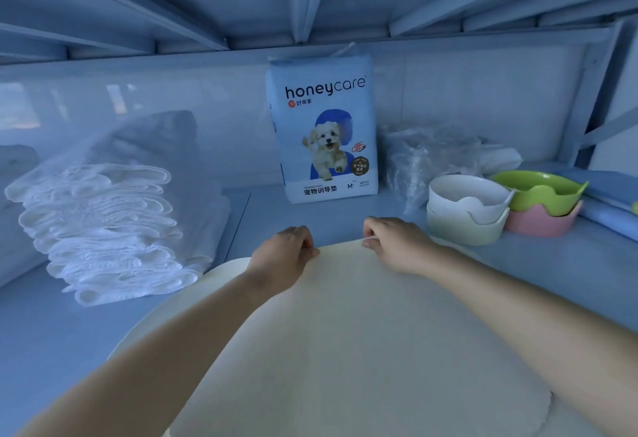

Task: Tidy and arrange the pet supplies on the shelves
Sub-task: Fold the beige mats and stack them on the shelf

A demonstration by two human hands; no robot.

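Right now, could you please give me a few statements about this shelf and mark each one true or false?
1. The left hand and the right hand both grip the far edge of the cream mat. True.
2. The honeycare pack lies flat. False: it stands upright.
3. The green bowl sits in the pink bowl. True.
4. The stack of white pads is right of the pack. False: it lies to its left.

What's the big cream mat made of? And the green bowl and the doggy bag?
The large cream mat looks like soft foam or felt: matte, curving rather than stiff. The scalloped green bowl seems smooth plastic, maybe glazed ceramic; its rim has a sheen. The blue-and-white puppy pad pack looks like thin glossy plastic film, creased near the top.
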